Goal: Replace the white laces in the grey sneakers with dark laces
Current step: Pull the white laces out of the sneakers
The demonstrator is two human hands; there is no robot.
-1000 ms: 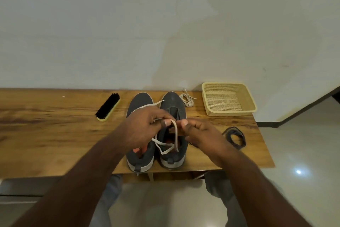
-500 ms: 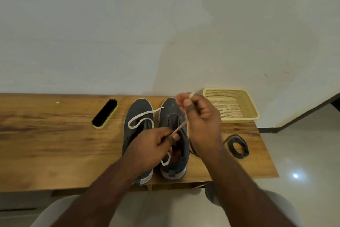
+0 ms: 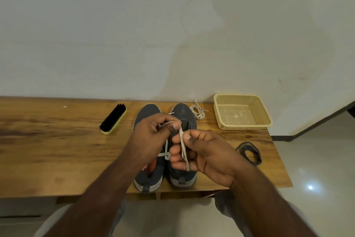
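Two grey sneakers stand side by side on the wooden table (image 3: pixel 48 150), toes toward the wall: the left sneaker (image 3: pixel 148 177) and the right sneaker (image 3: pixel 184 114). Above them my left hand (image 3: pixel 151 137) and my right hand (image 3: pixel 199 152) both pinch the same white lace (image 3: pixel 183 148), which runs down between my right fingers and loops near the shoes. A second white lace (image 3: pixel 197 111) lies bundled beside the right shoe's toe. Coiled dark laces (image 3: pixel 249 153) lie on the table to the right.
A black-bristled shoe brush (image 3: pixel 113 118) lies left of the sneakers. A beige perforated plastic basket (image 3: pixel 242 111) stands at the table's back right corner. The table's right edge drops to a shiny floor; a plain wall rises behind.
My right hand, raised toward the basket half a second ago, has come back down beside my left hand. My left hand moved up. Both now hold the lace close together over the shoes.
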